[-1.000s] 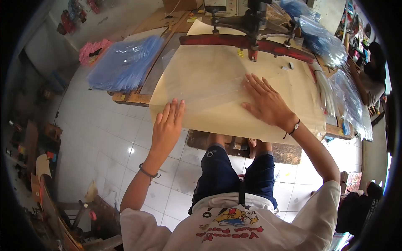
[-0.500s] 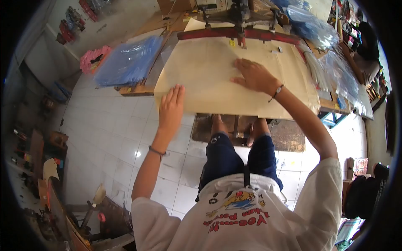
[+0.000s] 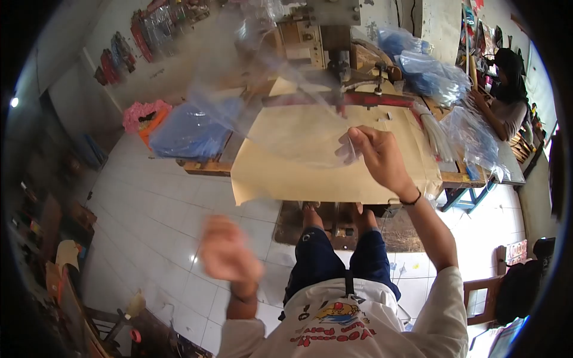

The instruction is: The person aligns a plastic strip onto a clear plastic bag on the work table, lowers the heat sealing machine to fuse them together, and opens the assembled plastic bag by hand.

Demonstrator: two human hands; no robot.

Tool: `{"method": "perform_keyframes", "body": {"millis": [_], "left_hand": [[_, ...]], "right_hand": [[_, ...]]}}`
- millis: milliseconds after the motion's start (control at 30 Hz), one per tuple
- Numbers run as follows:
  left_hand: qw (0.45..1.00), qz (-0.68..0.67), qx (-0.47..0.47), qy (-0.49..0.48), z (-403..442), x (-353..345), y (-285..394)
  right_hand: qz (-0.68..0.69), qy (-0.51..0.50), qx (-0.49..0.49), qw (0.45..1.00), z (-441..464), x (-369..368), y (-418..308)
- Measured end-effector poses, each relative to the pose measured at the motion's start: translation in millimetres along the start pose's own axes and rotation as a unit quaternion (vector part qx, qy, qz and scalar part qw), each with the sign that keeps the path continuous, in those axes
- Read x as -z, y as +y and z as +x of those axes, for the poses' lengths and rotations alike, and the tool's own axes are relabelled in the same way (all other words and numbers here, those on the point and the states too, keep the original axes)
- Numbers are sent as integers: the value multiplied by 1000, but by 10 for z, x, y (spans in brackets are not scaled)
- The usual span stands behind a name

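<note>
Clear plastic sheet (image 3: pixel 298 146): lifted free of the brown paper (image 3: pixel 280 182), now airborne above it.
Right hand (image 3: pixel 385 158): raised, fingers pinched together on its edge.
Left hand (image 3: pixel 225 250): withdrawn, blurred; cannot tell its grip.

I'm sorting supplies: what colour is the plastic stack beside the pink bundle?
The plastic stack is blue; see the head view.

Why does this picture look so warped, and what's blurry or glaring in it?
In the head view, a rounded black border and bowed edges suggest a very wide lens; the left hand is smeared, probably by motion; the clear plastic looks streaky, the right hand fairly crisp; glare spots the tiled floor; the right side is brighter than the dim left.
</note>
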State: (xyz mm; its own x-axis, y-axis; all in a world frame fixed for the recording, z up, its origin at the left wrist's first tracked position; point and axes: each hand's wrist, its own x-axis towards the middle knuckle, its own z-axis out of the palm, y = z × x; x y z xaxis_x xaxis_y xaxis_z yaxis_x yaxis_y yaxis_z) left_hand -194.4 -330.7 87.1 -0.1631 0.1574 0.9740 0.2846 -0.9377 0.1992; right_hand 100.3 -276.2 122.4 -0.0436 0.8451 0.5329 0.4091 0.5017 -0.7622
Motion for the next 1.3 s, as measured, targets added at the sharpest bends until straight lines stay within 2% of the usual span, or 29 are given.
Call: {"method": "perform_keyframes", "body": {"millis": [33, 100, 133, 167, 200, 233, 267, 300, 333, 433, 500, 533, 600, 633, 667, 733, 833, 1000, 1100, 1200, 1300], "left_hand": [[987, -93, 94, -87, -133, -139, 69], [895, -224, 319, -217, -401, -418, 205], [833, -287, 440, -172, -553, -661, 243], [807, -318, 475, -146, -698, -749, 192], [779, -349, 506, -121, -853, -811, 112], [785, -360, 500, -65, -1008, -828, 74], [809, -294, 508, -32, -1207, -770, 29], [815, -233, 528, -61, -1291, -686, 14], [815, -167, 548, -88, -1290, -633, -1], [766, -186, 613, -44, -1145, -631, 158], [745, -193, 639, -10, -1315, -560, 93], [731, -194, 654, 8, -1443, -497, 78], [734, -216, 644, 13, -1617, -417, 75], [738, -220, 638, 9, -1622, -395, 110], [742, -225, 632, 3, -1630, -367, 144], [737, -225, 637, -9, -1665, -327, 231], [740, -215, 637, -40, -1768, -252, 319], [743, -187, 640, -63, -1918, -168, 374], [740, -192, 643, -43, -1926, -123, 331], [690, -280, 665, 54, -1891, -151, 279], [590, -391, 704, 53, -1794, -259, 161]], "right_hand": [[58, 15, -10, 998, -29, -79, 57], [218, 70, -35, 973, -184, -371, -36], [185, 99, -25, 977, -301, -519, 48], [194, 93, -62, 975, -463, -620, 75], [218, 9, -185, 958, -597, -635, 150], [274, -27, -234, 933, -702, -670, 16], [248, -40, -157, 955, -842, -783, 240], [285, -60, -145, 946, -915, -850, 288], [379, -66, -219, 896, -962, -884, 279], [316, -114, -276, 901, -1001, -881, 466], [294, -111, -255, 915, -1031, -952, 586], [334, -87, -249, 905, -1030, -975, 616], [410, -37, -241, 879, -876, -976, 694], [378, -76, -277, 880, -719, -819, 636], [405, -76, -248, 877, -699, -853, 961], [407, -64, -325, 851, -321, -723, 833], [435, -53, -306, 845, 40, -612, 1105], [321, -116, -323, 883, 256, -420, 978], [263, -155, -313, 899, 308, -288, 1015], [245, -179, -287, 909, 376, -271, 1175], [256, -170, -286, 908, 426, -309, 1216]]}}
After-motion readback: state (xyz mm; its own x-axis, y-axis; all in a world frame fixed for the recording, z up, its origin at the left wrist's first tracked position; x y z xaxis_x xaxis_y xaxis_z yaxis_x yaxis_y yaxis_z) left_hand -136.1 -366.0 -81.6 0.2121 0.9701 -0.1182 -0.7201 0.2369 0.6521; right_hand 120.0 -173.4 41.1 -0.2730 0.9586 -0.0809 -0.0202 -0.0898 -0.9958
